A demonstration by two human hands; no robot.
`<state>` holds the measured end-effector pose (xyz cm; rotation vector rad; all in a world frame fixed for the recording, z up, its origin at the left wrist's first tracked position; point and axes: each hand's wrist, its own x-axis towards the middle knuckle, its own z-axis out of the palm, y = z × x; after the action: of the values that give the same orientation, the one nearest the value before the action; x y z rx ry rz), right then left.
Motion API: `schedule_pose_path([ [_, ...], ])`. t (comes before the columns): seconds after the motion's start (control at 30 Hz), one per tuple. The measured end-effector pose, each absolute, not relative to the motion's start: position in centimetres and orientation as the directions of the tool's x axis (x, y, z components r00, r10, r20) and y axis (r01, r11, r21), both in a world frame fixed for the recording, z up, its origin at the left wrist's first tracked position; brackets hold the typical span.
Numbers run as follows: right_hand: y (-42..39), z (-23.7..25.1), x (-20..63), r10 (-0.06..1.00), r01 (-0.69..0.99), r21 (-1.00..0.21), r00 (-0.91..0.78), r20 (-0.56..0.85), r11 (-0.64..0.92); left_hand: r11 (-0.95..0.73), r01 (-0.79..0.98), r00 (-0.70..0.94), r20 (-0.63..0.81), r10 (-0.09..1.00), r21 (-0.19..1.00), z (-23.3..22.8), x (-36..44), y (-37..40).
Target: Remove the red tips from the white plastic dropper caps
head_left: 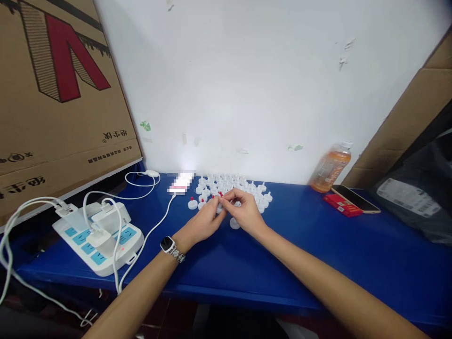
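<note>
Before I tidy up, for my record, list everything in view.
caps: dozens, white, some red-tipped, mid-table
table: 1, blue, below
power strip: 1, white, left
chargers: several, white, on strip
cables: several, white, left
device (blurred): 1, white, beside caps
bottle: 1, orange, right
box: 1, red, right
phone: 1, black screen, behind box
bag: 1, dark, far right
cardboard: 2, brown, both sides
wall: 1, white, behind
floor: 1, reddish, bottom
watch: 1, white-cased, left wrist
left hand: 1, bare, at caps
right hand: 1, bare, at caps
</note>
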<state>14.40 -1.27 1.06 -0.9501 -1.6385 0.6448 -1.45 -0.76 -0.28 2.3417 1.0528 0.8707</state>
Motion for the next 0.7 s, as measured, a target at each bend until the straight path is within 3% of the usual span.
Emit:
schedule_pose_path([
  [0.1, -1.1, 1.0, 14.3, 0.82, 0.299, -0.77, -0.094, 0.564, 0.564, -0.648, 0.497, 0.518, 0.402, 0.755, 0.577, -0.2, -1.4, -0.7],
  [0.37, 0.0, 1.7, 15.4, 0.866, 0.397, -0.77, -0.222, 0.447, 0.499, -0.561, 0.616, 0.475, 0.306, 0.825, 0.553, 0.2, -2.2, -0.9],
  [0.5, 0.5, 2.3, 16.3, 0.85, 0.526, -0.673, -0.24, 0.47, 0.52, -0.532, 0.733, 0.41, 0.349, 0.843, 0.425, 0.9, -2.8, -0.9],
  [0.7, 1.6, 1.6, 15.5, 0.812, 0.644, -0.498, -0.412, 0.414, 0.581, -0.6, 0.722, 0.441, 0.439, 0.783, 0.344, 1.3, -3.5, -0.6],
])
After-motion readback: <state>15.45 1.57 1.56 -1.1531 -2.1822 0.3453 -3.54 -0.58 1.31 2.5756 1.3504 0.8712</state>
